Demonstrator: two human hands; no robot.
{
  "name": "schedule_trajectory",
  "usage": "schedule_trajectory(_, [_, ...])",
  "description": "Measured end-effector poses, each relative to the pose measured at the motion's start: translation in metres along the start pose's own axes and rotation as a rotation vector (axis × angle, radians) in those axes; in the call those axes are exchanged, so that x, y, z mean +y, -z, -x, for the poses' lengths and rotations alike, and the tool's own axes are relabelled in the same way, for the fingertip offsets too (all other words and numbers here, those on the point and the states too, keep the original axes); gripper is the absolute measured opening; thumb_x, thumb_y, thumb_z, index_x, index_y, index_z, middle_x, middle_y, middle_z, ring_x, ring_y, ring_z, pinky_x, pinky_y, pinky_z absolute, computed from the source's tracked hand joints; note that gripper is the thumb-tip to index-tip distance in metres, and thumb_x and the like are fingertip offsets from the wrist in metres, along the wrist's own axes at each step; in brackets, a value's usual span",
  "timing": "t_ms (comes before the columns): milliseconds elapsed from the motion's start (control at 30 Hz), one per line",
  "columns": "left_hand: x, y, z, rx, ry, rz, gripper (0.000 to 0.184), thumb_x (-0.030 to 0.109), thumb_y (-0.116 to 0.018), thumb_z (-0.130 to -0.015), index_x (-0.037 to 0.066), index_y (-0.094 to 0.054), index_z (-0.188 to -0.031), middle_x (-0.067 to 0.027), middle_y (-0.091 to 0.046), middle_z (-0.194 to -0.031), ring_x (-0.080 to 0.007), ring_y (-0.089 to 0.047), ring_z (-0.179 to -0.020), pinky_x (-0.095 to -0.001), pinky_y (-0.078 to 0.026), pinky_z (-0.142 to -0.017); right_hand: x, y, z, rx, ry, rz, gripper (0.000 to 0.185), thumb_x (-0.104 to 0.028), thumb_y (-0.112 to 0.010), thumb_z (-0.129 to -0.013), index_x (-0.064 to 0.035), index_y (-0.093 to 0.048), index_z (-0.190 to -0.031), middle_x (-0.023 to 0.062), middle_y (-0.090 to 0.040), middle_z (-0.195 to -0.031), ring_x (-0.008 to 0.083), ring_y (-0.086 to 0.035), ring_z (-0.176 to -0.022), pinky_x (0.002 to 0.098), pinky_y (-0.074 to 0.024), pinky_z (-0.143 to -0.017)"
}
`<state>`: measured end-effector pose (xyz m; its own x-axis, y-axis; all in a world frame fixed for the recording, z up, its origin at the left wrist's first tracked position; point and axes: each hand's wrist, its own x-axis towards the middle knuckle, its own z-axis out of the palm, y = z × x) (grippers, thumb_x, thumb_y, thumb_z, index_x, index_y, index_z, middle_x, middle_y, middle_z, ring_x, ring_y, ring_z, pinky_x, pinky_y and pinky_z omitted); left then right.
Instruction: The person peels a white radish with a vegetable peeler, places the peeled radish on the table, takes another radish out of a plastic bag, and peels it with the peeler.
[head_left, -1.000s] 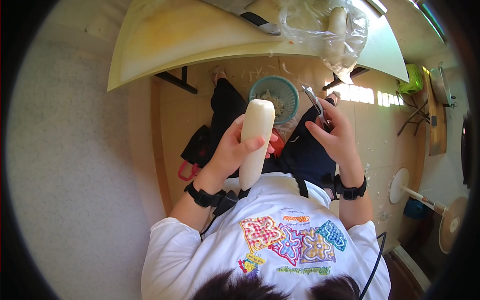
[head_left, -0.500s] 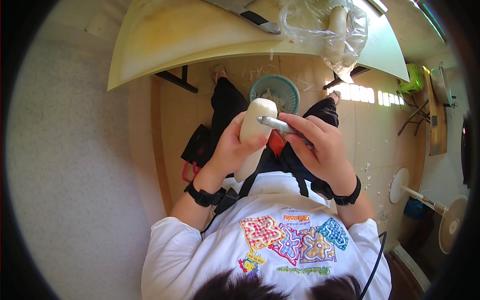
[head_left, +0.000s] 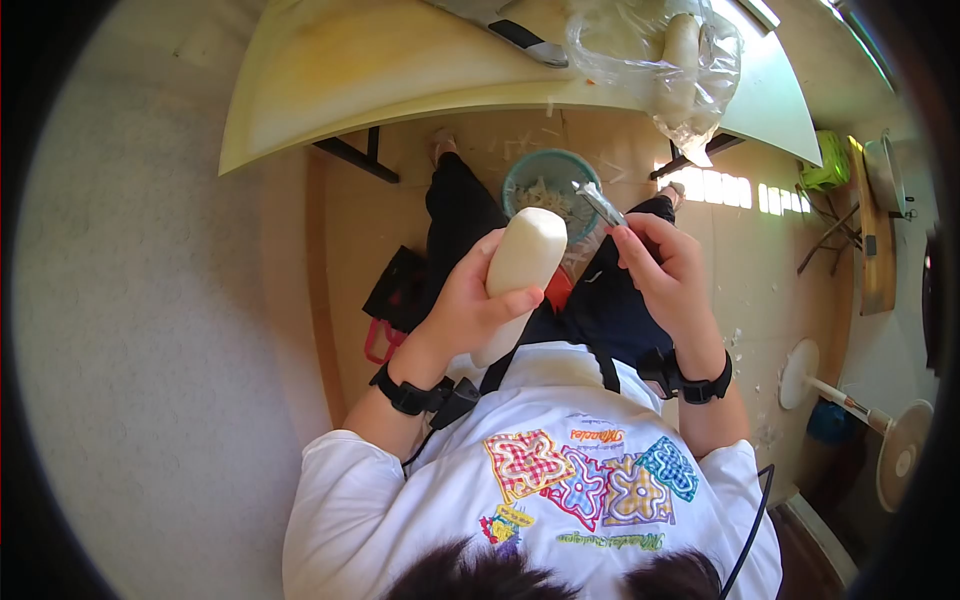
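A long, pale peeled radish (head_left: 524,262) is wrapped by the fingers of my left hand (head_left: 476,303), its blunt top end tilted up and away from me. My right hand (head_left: 668,262) grips a silver peeler (head_left: 603,207) by its handle, to the right of the radish and apart from it. The peeler's head points up-left over a teal basket (head_left: 513,172), which holds pale peelings (head_left: 545,198) and stands on the floor between my feet.
Ahead is a table (head_left: 330,95) bearing a knife (head_left: 527,41) and a clear plastic bag (head_left: 640,45) with pale radishes inside. Scraps lie on the floor around the basket. A white fan (head_left: 903,455) stands at right, a black bag (head_left: 398,288) at left.
The peeler met the radish's upper part half a second ago; now my right hand has drawn it away to the right. The radish leans more to the right.
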<state>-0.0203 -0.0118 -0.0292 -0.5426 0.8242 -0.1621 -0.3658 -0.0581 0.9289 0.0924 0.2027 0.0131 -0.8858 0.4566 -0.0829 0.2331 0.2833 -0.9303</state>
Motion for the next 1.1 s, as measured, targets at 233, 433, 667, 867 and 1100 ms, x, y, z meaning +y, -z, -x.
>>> schedule_trajectory(233, [-0.002, -0.004, -0.002, 0.050, 0.063, 0.050, 0.058, 0.024, -0.073, -0.085, 0.004, -0.045, -0.132, -0.0103, -0.062, -0.102, -0.0180, -0.064, -0.082, -0.0333, -0.056, -0.070, -0.005, -0.004, 0.009, -0.048, 0.101, -0.155, 0.020, -0.010, -0.066, -0.093, 0.0036, -0.065, -0.107, -0.0007, -0.060, -0.076, 0.0039, -0.047, -0.062, 0.0206, -0.0378, -0.055])
schedule_trajectory(433, [-0.005, 0.009, -0.014, 0.141, 0.243, 0.387, 0.059, 0.048, -0.060, -0.094, 0.006, -0.048, -0.133, -0.0106, -0.063, -0.096, -0.0176, -0.065, -0.080, -0.0385, -0.060, -0.067, 0.008, -0.009, 0.008, -0.155, -0.159, -0.516, 0.031, -0.017, -0.052, -0.103, -0.0012, -0.061, -0.128, -0.0037, -0.053, -0.074, 0.0011, -0.043, -0.054, 0.0170, -0.0334, -0.050])
schedule_trajectory(667, [-0.010, 0.017, -0.022, 0.267, 0.396, 0.717, 0.055, 0.054, -0.053, -0.096, 0.006, -0.055, -0.123, -0.0110, -0.068, -0.089, -0.0220, -0.070, -0.078, -0.0485, -0.060, -0.079, 0.013, -0.007, 0.014, -0.284, -0.340, -0.603, 0.027, -0.021, -0.050, -0.104, -0.0003, -0.065, -0.113, -0.0045, -0.051, -0.070, 0.0010, -0.039, -0.052, 0.0166, -0.0303, -0.049])
schedule_trajectory(867, [-0.007, 0.010, -0.024, 0.300, 0.500, 0.691, 0.056, 0.055, -0.049, -0.097, 0.005, -0.056, -0.121, -0.0125, -0.068, -0.093, -0.0252, -0.070, -0.078, -0.0464, -0.061, -0.073, 0.014, -0.017, 0.027, -0.296, -0.273, -0.564, 0.018, -0.016, -0.058, -0.099, 0.0002, -0.066, -0.103, -0.0022, -0.057, -0.072, 0.0033, -0.048, -0.063, 0.0208, -0.0378, -0.054])
schedule_trajectory(1100, [-0.009, 0.001, -0.023, 0.199, 0.468, 0.737, 0.056, 0.056, -0.036, -0.101, 0.008, -0.052, -0.125, -0.0112, -0.066, -0.099, -0.0241, -0.069, -0.075, -0.0421, -0.061, -0.061, 0.013, -0.016, 0.037, -0.304, 0.287, 0.018, 0.019, -0.013, -0.075, -0.084, -0.0005, -0.066, -0.095, 0.0073, -0.061, -0.070, 0.0151, -0.058, -0.059, 0.0281, -0.0436, -0.054])
